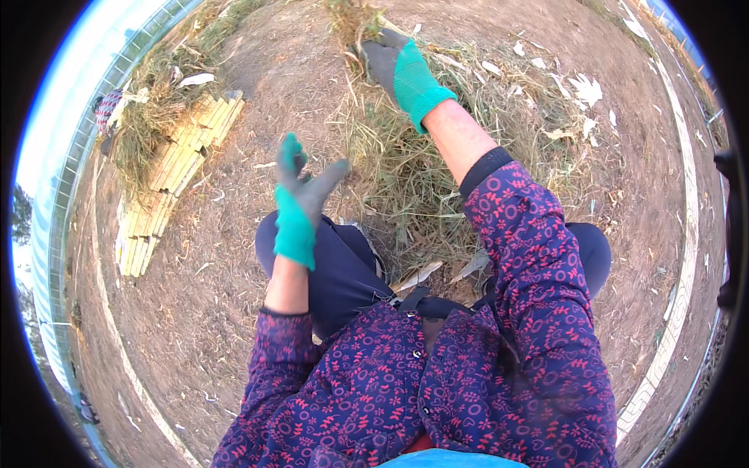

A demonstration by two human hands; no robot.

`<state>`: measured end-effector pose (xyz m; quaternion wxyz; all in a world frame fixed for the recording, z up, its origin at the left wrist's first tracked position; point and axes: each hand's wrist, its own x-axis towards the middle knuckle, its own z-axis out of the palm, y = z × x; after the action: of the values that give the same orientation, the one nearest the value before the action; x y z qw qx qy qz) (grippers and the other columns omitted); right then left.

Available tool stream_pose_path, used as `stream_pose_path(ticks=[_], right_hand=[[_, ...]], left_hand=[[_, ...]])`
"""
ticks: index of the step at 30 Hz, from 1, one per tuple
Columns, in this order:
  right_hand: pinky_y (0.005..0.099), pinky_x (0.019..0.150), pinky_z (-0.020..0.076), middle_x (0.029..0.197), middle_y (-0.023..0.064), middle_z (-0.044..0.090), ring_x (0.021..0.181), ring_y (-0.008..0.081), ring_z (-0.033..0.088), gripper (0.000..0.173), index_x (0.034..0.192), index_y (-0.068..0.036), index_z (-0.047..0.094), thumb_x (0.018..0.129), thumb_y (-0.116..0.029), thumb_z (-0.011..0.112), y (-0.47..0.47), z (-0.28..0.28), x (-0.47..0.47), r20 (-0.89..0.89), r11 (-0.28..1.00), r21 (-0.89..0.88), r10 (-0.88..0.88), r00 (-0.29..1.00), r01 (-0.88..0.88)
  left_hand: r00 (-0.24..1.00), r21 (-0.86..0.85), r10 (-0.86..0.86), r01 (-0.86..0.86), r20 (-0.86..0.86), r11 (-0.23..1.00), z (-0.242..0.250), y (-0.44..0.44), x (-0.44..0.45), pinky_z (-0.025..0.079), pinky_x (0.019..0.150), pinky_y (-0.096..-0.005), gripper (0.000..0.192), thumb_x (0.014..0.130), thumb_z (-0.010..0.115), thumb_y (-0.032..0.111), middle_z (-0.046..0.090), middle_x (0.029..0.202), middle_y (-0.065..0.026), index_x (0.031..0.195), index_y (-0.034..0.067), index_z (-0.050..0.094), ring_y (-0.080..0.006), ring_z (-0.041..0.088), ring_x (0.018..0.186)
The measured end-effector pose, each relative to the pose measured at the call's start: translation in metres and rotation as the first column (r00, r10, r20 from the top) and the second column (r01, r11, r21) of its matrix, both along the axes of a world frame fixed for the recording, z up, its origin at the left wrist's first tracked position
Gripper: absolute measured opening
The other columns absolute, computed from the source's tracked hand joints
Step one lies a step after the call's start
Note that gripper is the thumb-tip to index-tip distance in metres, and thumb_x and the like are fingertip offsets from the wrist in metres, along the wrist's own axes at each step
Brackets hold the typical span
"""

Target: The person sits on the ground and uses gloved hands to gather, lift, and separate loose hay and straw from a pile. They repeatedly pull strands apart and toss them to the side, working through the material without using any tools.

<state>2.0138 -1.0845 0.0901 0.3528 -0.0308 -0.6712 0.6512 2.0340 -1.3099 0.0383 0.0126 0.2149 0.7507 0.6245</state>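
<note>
My left hand, in a green knit glove with a grey coated palm, hangs above my left knee. Its fingers and thumb are spread and hold nothing. Farther out, my right hand, gloved the same way, is closed around a clump of dry grass, which reaches up past the picture's top edge. A loose heap of green and straw-coloured grass lies on the ground in front of me, below my right forearm. A pale dry husk or leaf rests at the heap's near side, between my legs.
To the left is a neat stack of long yellow pieces, their material unclear, with dry grass beside it. Someone in a patterned garment is partly hidden there. White husks litter the bare soil. A pale strip runs along the right.
</note>
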Motion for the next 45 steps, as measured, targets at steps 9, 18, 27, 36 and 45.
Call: stream_pose_path(ticks=[9,18,27,36,45], right_hand=[[0.0331,0.085,0.0497,0.113,0.0163,0.064,0.101,0.0188,0.060,0.039,0.124,0.008,0.051,0.091,-0.011,0.059,0.016,-0.013,0.030,0.012,0.975,-0.160,0.159,0.987,-0.156],[0.0442,0.106,0.0363,0.122,0.0121,0.061,0.115,0.0327,0.056,0.053,0.129,-0.013,0.054,0.079,-0.023,0.066,-0.044,-0.033,0.051,-0.061,0.484,0.866,-0.146,0.987,0.125],[0.0462,0.074,0.0515,0.092,0.0224,0.066,0.085,0.0390,0.064,0.036,0.113,-0.004,0.062,0.081,-0.021,0.063,-0.037,-0.026,0.027,0.070,0.667,0.741,-0.198,0.978,0.082],[0.0476,0.081,0.0507,0.100,0.0211,0.067,0.093,0.0391,0.064,0.036,0.116,-0.008,0.062,0.084,-0.026,0.057,-0.043,-0.016,-0.002,0.284,0.683,0.719,-0.121,0.951,-0.128],[0.0430,0.077,0.0510,0.094,0.0238,0.067,0.087,0.0350,0.067,0.037,0.112,-0.002,0.064,0.083,-0.024,0.056,-0.030,-0.024,-0.048,0.497,0.830,0.536,-0.164,0.852,-0.153]], left_hand=[[0.743,0.274,-0.363,0.247,0.562,0.930,0.003,0.048,-0.006,0.048,0.044,-0.0292,0.021,0.090,0.060,0.011,0.062,0.077,-0.0115,0.108,0.001,0.057,-0.0196,0.061,0.055],[0.745,0.477,-0.436,0.181,0.505,0.860,0.076,-0.003,-0.014,0.048,0.050,-0.0260,0.028,0.093,0.055,0.017,0.065,0.085,-0.0119,0.113,-0.003,0.058,-0.0176,0.061,0.065],[0.824,0.443,-0.471,0.312,0.314,0.841,0.091,-0.029,-0.031,0.041,0.047,-0.0186,0.038,0.094,0.056,0.023,0.064,0.090,-0.0082,0.120,-0.005,0.057,-0.0064,0.051,0.057],[0.986,0.144,0.160,-0.151,-0.056,0.978,0.065,-0.037,-0.136,0.041,0.051,-0.0211,0.018,0.083,0.072,0.015,0.068,0.086,-0.0030,0.099,0.005,0.070,-0.0093,0.056,0.061],[0.620,-0.028,0.535,-0.668,-0.574,0.744,0.062,-0.069,-0.180,0.050,0.082,-0.0390,0.068,0.077,0.078,0.023,0.056,0.123,-0.0181,0.133,0.001,0.046,-0.0274,0.059,0.103]])
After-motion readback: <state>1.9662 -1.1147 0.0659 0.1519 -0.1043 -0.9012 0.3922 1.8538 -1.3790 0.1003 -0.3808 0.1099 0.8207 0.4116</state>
